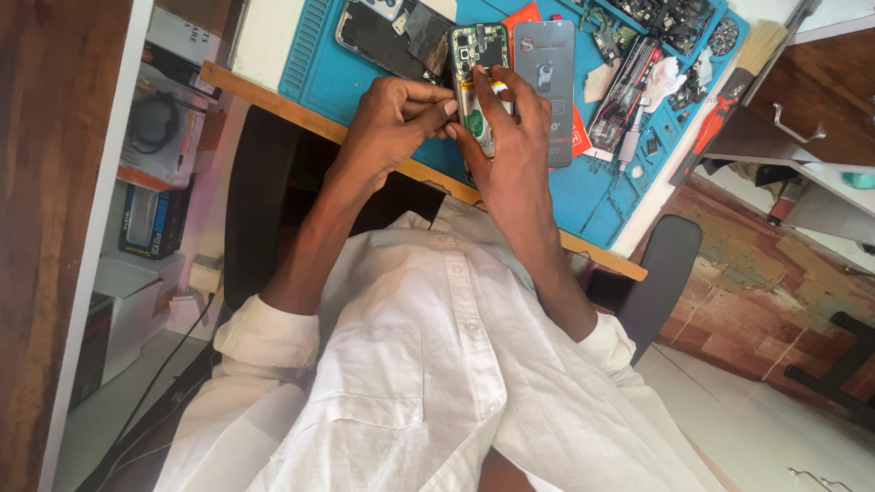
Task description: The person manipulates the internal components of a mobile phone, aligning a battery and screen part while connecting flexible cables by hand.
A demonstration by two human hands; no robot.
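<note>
An opened phone with its green circuit board bared lies on a blue work mat. My left hand grips the phone's left edge with curled fingers. My right hand covers the phone's lower part, and its thumb and forefinger pinch a small yellow-tipped tool against the board. A grey phone back cover lies just right of the phone, partly under my right hand.
Another dismantled phone lies on the mat to the left. Loose parts, a white cloth, a red-handled brush and a tool strip sit right. Boxes stand below the wooden table edge.
</note>
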